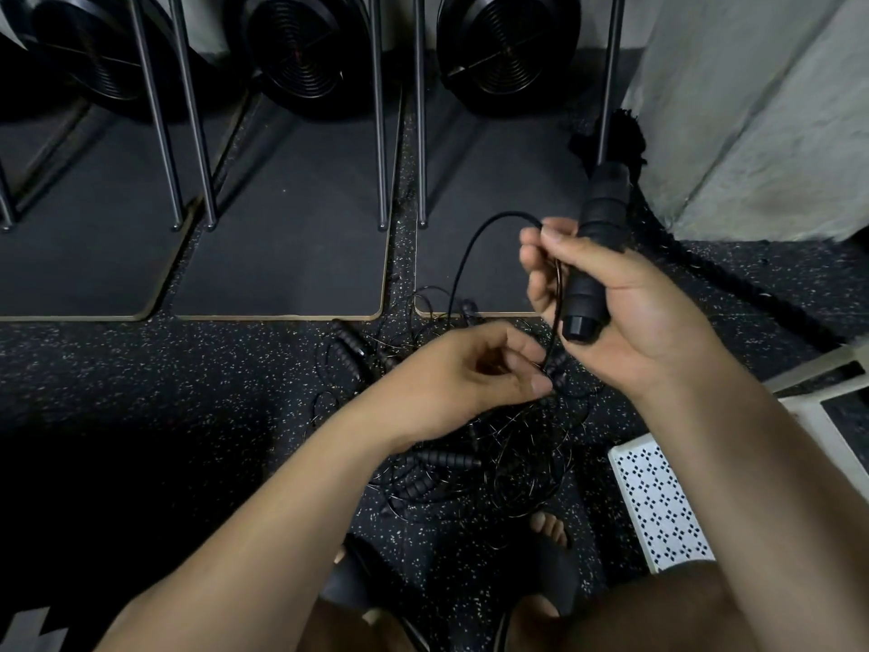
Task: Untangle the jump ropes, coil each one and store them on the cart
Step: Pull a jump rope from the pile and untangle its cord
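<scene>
Speckled black rubber gym floor [188,369], with dark mats [282,228] and weight plates [301,44] beyond. A person's right hand [635,312] has its fingers curled round a black jump rope handle [592,275], raised above the floor. The left hand [461,369] pinches that rope's thin cord [465,247] between thumb and fingertips. Below lies a tangle of jump ropes [470,454], cords and handles knotted together. A white perforated cart [658,505] stands just right of it. The task seems barely begun: one rope is being freed, none looks coiled, and storing comes later.
</scene>
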